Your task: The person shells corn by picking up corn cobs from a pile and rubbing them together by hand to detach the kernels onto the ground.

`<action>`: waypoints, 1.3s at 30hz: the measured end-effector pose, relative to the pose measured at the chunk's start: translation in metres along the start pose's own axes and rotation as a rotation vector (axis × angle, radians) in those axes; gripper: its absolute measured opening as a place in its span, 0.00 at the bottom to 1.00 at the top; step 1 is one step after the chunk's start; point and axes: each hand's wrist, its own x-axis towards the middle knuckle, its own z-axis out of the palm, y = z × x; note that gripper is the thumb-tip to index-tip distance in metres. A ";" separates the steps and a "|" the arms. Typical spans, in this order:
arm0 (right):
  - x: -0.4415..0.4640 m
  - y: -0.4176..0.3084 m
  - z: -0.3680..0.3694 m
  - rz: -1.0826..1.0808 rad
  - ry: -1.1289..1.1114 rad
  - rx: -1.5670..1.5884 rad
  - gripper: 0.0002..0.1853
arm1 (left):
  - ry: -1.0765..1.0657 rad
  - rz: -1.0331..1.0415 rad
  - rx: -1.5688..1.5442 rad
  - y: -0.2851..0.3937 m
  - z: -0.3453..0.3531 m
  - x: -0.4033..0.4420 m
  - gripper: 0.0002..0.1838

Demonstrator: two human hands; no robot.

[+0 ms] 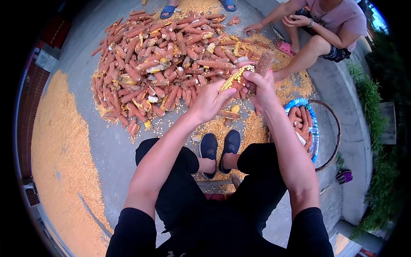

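Note:
My left hand (210, 100) is wrapped round an ear of corn (233, 79) that still carries yellow kernels on much of its side. My right hand (262, 89) grips a bare reddish cob (264, 64), which stands nearly upright, and its thumb presses at the ear's right end. The ear and the cob meet between my hands. Below and beyond them spreads a large pile of reddish cobs (145, 64), some with kernels left on. Loose kernels (214, 127) lie under my hands, around my shoes.
A basket with a blue-and-white lining (315, 132) holds cobs at the right, its hoop handle (338, 141) sticking out. Another person (338, 25) sits at the upper right. Blue sandals (167, 11) show at the top. Kernels (64, 162) cover the ground at the left.

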 end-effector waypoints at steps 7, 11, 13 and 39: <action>0.004 0.013 -0.012 -0.009 -0.025 -0.108 0.15 | -0.236 -0.210 -0.763 -0.013 0.006 -0.004 0.32; 0.001 0.004 -0.011 -0.023 -0.085 -0.027 0.16 | -0.327 -0.351 -1.043 -0.015 0.003 -0.002 0.34; -0.004 0.000 -0.007 0.014 -0.178 0.074 0.16 | -0.404 -0.431 -1.239 -0.017 0.002 -0.011 0.34; 0.005 0.015 -0.005 0.171 0.123 -0.159 0.22 | 0.150 -0.395 -0.574 0.001 0.006 0.002 0.15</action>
